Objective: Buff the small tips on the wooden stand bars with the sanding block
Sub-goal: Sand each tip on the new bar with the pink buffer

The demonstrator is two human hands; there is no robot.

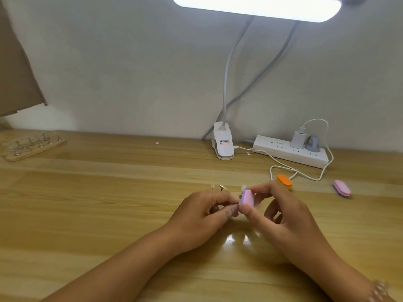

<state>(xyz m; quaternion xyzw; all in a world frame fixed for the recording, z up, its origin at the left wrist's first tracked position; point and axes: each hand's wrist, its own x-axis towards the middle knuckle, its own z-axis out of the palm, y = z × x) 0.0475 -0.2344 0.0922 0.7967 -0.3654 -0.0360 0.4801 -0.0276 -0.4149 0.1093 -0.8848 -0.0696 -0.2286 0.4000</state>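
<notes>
My right hand point(281, 214) pinches a small pink and purple sanding block point(246, 198) between thumb and forefinger over the middle of the wooden table. My left hand point(202, 212) has its fingers curled round a small tip holder, mostly hidden, with its end meeting the block. A pale tip point(243, 187) shows just above the block. Two more small tip holders point(65, 188) stand on the table just left of my hands. A wooden stand bar point(32, 144) with several metal tip holders lies at the far left.
An orange sanding block point(284, 181) and a pink one point(342, 188) lie to the right. A white clip lamp point(222, 144) and a power strip point(292, 150) with a charger and white cable sit against the wall. The lamp head glows overhead.
</notes>
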